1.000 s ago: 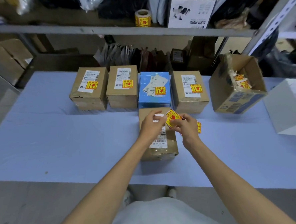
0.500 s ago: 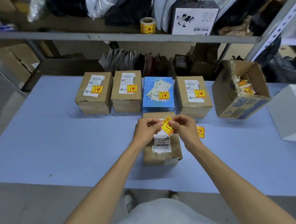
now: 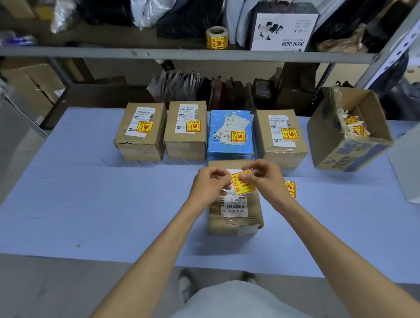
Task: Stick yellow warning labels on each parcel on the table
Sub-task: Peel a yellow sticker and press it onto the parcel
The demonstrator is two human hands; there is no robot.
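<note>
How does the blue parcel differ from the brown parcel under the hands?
The blue parcel sits in the back row; the brown parcel lies nearer, alone. The blue one already carries a yellow label; the brown one's label is not stuck yet, pinched between the left hand and the right hand. The brown one's printing faces away from the camera. Both bear white shipping slips.

Bare forearms, no sleeves; pale grey garment (image 3: pixel 228 307) below; light shoes (image 3: pixel 187 284).
</note>
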